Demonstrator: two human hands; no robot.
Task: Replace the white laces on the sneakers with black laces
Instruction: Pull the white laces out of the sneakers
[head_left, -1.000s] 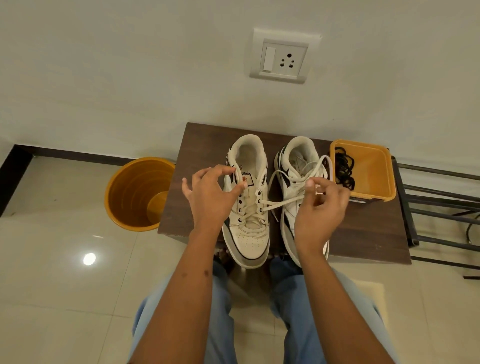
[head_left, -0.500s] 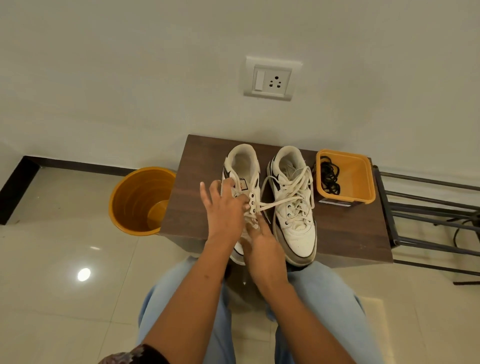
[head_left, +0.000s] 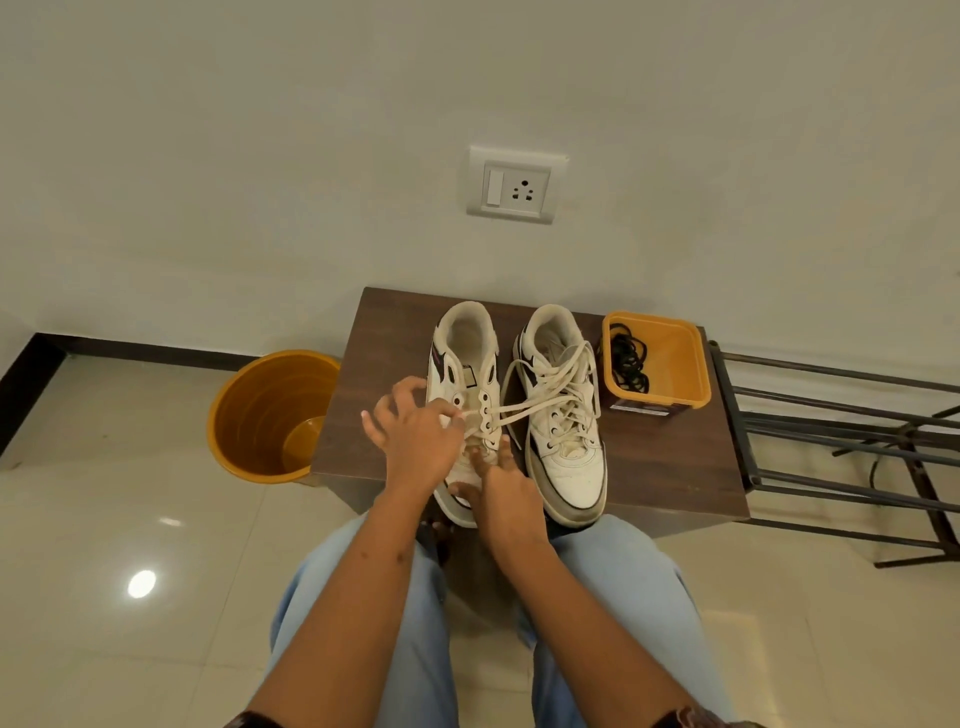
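Now both hands work the left sneaker (head_left: 464, 364) on the desk (head_left: 670, 467) — left hand (head_left: 415, 441) pinches its white lace (head_left: 524, 408), right hand (head_left: 501, 493) rests fingers-straight on the toe; black laces (head_left: 626, 361) sit well apart.

Soft, warm indoor light fills the room evenly, neither dim nor harsh. One bright round glare spot shines on the glossy floor tiles (head_left: 142, 583), with a fainter streak above it, mirroring a ceiling lamp. Shadows are weak, gathering under the wooden table (head_left: 670, 457) at its near edge. The wide lens bends the skirting board (head_left: 156, 349) and stretches the forearms near the bottom edge. Detail is slightly soft throughout.
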